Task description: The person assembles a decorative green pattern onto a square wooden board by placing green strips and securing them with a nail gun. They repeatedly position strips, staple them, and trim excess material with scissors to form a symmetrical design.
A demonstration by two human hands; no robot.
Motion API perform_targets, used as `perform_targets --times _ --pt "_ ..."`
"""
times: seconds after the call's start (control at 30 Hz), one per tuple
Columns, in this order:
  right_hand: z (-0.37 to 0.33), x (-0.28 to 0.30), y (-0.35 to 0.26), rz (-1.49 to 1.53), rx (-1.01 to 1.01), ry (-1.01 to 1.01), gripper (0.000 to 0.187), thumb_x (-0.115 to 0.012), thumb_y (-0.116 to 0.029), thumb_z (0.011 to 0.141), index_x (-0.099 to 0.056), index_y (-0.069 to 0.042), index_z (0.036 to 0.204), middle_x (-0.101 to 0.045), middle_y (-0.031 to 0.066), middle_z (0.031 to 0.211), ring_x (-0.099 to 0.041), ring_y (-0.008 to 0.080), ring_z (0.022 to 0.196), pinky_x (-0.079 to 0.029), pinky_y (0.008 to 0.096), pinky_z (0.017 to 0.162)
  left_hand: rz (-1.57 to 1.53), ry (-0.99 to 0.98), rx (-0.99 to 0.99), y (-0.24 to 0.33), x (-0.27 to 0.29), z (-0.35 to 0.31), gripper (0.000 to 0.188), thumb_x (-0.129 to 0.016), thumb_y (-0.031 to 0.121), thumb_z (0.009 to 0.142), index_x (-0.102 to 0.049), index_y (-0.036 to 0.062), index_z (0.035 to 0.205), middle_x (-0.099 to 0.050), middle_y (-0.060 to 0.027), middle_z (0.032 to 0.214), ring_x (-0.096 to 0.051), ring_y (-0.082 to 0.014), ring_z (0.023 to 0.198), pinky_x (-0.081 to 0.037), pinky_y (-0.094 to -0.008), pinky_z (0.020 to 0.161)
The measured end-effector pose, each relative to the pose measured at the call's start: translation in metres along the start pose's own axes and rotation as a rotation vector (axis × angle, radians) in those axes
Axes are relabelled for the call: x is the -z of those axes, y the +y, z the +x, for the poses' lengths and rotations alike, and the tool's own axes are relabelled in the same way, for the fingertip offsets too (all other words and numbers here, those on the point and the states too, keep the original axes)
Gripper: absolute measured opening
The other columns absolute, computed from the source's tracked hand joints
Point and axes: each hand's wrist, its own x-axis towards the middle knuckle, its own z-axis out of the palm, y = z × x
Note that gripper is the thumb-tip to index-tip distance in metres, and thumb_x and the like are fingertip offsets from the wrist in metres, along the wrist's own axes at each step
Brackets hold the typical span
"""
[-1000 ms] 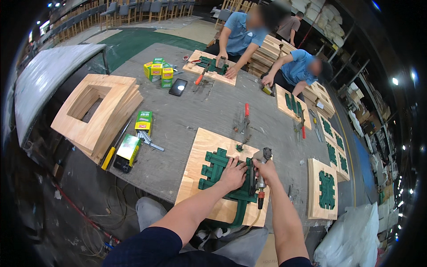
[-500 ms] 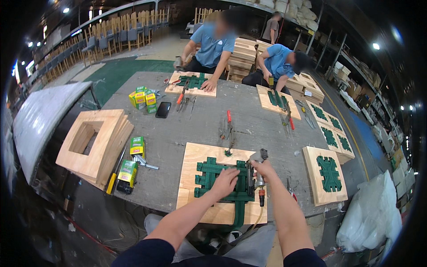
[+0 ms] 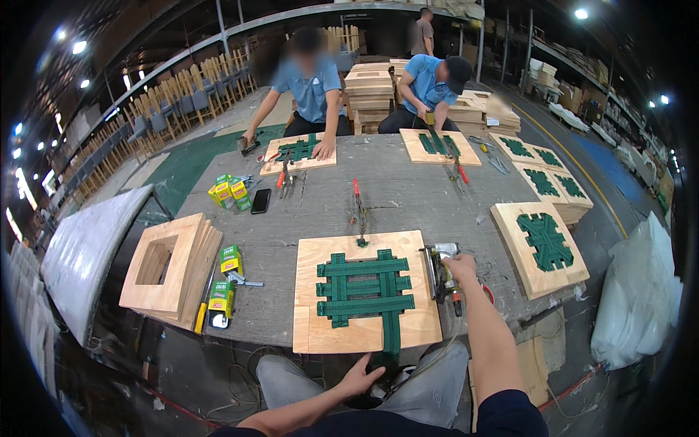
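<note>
A wooden board (image 3: 307, 293) lies on the table in front of me, with green webbing straps (image 3: 364, 306) woven across its central opening. One strap tail (image 3: 391, 336) hangs over the board's front edge. Below that edge, beside the tail, my left hand (image 3: 354, 377) is open, thumb and fingers apart, over my lap. My right hand (image 3: 461, 269) is closed around a pneumatic staple gun (image 3: 441, 262), held at the board's right edge with its hose trailing down. A red-handled clamp (image 3: 358, 211) meets the board's far edge.
At left stand a stack of framed boards (image 3: 156, 266), staple boxes (image 3: 221, 297) and a yellow-handled tool (image 3: 200, 318). A phone (image 3: 261, 201) lies beyond. On the right is a webbed board (image 3: 540, 247). Two co-workers (image 3: 309, 87) work opposite; a plastic bag (image 3: 632, 298) stands right of the table.
My right hand moved the staple gun right, off the webbing to the board's edge. My left hand left the webbing and came down below the front edge. The view shifted.
</note>
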Motion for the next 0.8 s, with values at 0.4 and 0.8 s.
perform_targets --times 0.4,0.8 --pt "-0.201 0.001 0.057 0.559 -0.138 -0.550 0.039 -0.052 -0.032 0.108 -0.066 0.004 0.114 -0.073 0.0137 0.094 -0.073 0.0247 0.076 -0.061 0.0368 0.073 -0.087 -0.347 0.102 0.022 -0.029 0.024 0.034 -0.061 0.031 0.106 -0.078 0.0025 0.110 -0.075 0.0006 0.097 -0.062 -0.0064 0.087 -0.051 -0.0273 0.077" --pt "-0.233 -0.060 0.056 1.136 -0.500 -0.903 0.032 -0.039 -0.034 0.113 -0.055 -0.006 0.110 -0.052 -0.0005 0.075 -0.045 0.0124 0.055 -0.040 0.0314 0.053 0.683 -0.578 -0.123 0.064 -0.012 -0.031 0.044 -0.061 0.044 0.101 -0.076 0.0027 0.103 -0.077 -0.0144 0.100 -0.072 -0.0303 0.094 -0.055 -0.0413 0.082"
